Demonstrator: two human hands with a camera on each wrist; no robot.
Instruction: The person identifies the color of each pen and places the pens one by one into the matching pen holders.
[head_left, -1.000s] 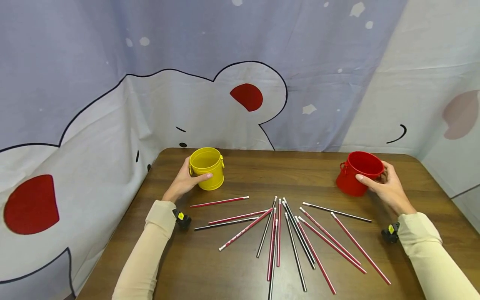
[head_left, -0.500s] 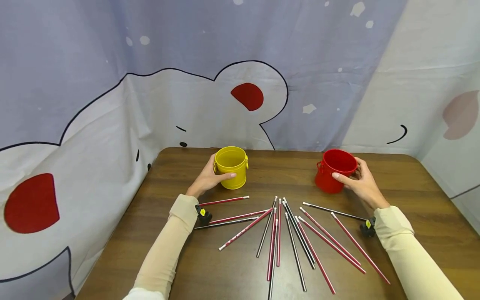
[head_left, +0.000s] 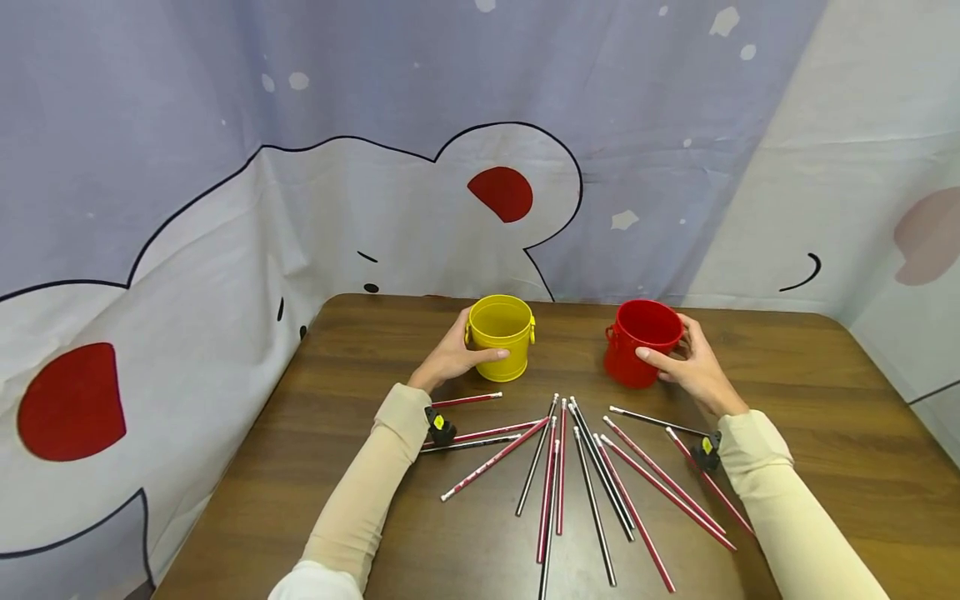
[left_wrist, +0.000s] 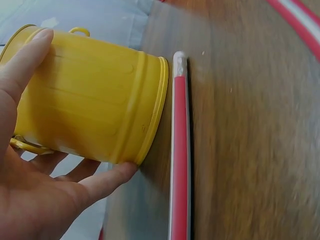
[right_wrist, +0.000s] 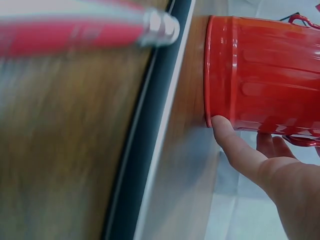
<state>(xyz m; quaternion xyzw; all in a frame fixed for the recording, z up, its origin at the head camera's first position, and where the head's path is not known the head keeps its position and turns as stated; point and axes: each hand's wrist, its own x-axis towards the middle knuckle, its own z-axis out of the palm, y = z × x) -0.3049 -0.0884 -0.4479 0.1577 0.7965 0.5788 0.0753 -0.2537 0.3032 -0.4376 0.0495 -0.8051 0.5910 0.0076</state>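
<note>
A small yellow bucket (head_left: pixel 504 346) stands toward the back of the table, gripped from its left side by my left hand (head_left: pixel 453 357). The thumb lies across its front, and the left wrist view shows the other fingers along the yellow wall (left_wrist: pixel 95 95). To the right, my right hand (head_left: pixel 693 367) grips a red bucket (head_left: pixel 633 354) from its right side, thumb at the front near the rim. In the right wrist view a fingertip touches the lower edge of the red wall (right_wrist: pixel 270 75). Both buckets have small side handles, and the visible insides hold nothing.
Several red and black pencils with white ends lie fanned out on the wooden table (head_left: pixel 337 500) in front of the buckets. A red pencil (left_wrist: pixel 180 150) lies close by the yellow bucket's base. Behind the table hangs a printed curtain (head_left: pixel 360 208).
The left hand has moved right with the yellow bucket, and the right hand has moved left with the red one, so the buckets now stand much closer together. The pencils have stayed put.
</note>
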